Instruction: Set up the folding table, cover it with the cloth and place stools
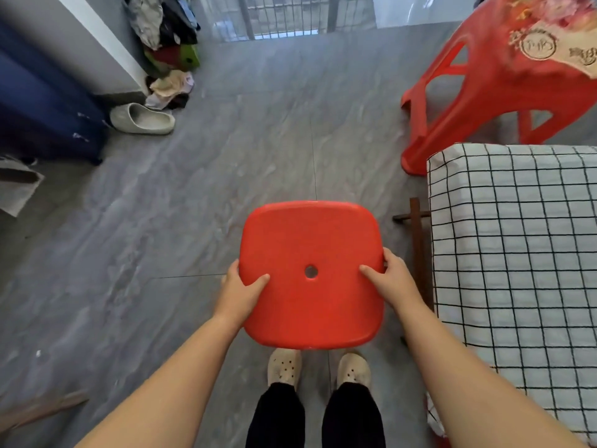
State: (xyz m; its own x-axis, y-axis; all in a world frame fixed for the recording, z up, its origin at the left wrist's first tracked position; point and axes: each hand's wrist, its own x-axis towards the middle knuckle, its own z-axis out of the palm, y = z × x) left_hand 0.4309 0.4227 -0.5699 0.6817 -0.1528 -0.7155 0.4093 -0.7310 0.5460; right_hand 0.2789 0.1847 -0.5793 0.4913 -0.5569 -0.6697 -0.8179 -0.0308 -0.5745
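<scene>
Gripping red stool [311, 276] seat (legs hidden), left hand [240, 294], right hand [392, 282] clamped on edges, cloth [517, 253] cropped

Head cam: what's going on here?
A person holds a red stool by its seat, left hand and right hand gripping opposite edges, above their feet. The table to their right already wears a checked cloth. A taller red stool with a floral top stands on the floor beyond the table. The held stool looks about to be set down beside the table.
</scene>
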